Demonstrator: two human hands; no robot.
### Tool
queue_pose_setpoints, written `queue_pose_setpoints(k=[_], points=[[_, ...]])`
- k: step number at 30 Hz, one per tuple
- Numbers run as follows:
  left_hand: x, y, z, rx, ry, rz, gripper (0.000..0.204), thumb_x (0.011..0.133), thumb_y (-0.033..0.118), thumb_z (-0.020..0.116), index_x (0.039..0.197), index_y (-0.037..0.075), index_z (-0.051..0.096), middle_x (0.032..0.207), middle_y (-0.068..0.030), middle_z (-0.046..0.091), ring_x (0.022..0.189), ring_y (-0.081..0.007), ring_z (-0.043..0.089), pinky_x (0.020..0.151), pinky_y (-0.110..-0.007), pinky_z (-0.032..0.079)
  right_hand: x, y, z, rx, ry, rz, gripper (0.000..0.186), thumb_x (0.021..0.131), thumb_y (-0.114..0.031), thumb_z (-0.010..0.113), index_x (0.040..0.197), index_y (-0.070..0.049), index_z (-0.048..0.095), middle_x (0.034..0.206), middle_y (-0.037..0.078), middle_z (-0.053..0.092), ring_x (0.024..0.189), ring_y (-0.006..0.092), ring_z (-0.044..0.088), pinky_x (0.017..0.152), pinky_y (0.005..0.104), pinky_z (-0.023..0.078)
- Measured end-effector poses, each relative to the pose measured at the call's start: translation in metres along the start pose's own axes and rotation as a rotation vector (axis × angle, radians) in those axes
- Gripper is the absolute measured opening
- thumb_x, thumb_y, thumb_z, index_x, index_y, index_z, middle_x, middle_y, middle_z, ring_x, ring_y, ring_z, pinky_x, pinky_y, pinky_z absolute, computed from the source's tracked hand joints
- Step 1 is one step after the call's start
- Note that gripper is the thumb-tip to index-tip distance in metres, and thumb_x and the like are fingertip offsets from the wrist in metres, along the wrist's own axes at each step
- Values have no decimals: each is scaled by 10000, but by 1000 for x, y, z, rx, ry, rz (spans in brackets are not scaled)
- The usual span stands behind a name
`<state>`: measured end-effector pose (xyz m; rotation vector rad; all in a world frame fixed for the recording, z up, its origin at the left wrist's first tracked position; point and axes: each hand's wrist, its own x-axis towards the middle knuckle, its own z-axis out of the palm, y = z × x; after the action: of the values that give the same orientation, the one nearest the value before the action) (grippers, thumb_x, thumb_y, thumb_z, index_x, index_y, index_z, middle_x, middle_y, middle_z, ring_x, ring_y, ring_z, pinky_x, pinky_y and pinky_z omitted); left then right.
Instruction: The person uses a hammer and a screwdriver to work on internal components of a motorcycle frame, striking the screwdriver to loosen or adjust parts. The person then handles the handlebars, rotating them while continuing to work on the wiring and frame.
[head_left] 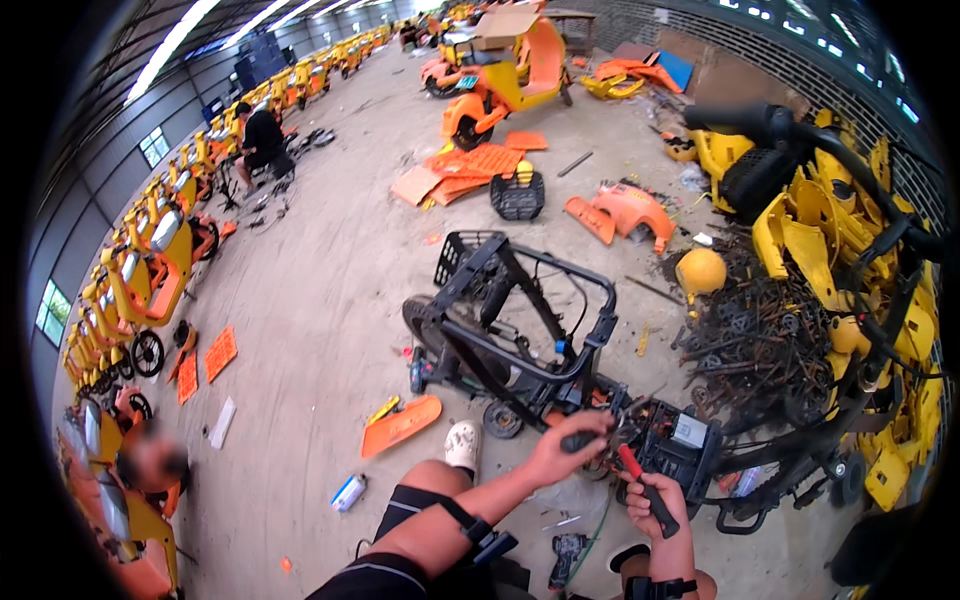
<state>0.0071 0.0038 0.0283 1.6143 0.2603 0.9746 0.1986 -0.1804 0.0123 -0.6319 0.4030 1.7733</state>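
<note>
A red-and-black-handled tool [631,462] meets the edge of the open black bay [655,447] on a stripped scooter frame [472,348], the right hand [668,494] wrapped round it, the left hand [553,457] closed on a black grip [577,441]; whether both join cannot be told. Slow, even force would likely serve best, away from the silver box [690,431]. Dark metal parts [760,340] crowd the right; the floor [300,300] opens wider leftward.

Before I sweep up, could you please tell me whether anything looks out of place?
Yes: a blue-and-white can lies on its side instead of standing, and an orange panel lies loose, unmounted, left of the black frame.
</note>
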Motion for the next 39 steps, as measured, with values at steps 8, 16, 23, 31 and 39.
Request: queue_pose_setpoints(k=[8,16,23,31,39], points=[[0,-10,6,-116,178,-250,236,950,42,674,1180,12,629,1231,-119,659,1201,-209,597,1060,-363,445,34,18,-26,-179,263,12,176,906,-242,555,931,-67,552,719,2,556,531,138,487,441,281,374],[-10,-9,-2,-45,84,-336,244,963,92,675,1192,26,620,1241,-85,654,1168,-177,605,992,-331,490,47,27,-3,-223,266,-45,184,894,-227,575,945,-50,574,715,-7,558,524,115,490,462,257,366],[-18,-25,-9,-556,289,-665,348,1003,86,611,1314,4,478,1294,-166,590,1186,-275,620,1010,-381,547,43,28,15,-250,178,-65,221,915,-208,593,1072,-58,553,753,14,543,536,128,486,457,273,372],[-22,-33,-16,-573,424,-691,367,1005,130,623,1307,-14,473,1269,-161,578,1202,-255,600,1016,-398,548,32,34,25,-280,162,-146,255,930,-188,563,1131,-31,558,759,23,544,538,131,488,461,271,380],[-28,-34,-2,-488,376,-711,351,990,106,645,1294,3,505,1238,-131,608,1136,-231,629,982,-355,562,27,34,19,-294,168,-112,270,926,-189,549,1142,-28,567,753,16,542,544,126,487,477,272,388]])
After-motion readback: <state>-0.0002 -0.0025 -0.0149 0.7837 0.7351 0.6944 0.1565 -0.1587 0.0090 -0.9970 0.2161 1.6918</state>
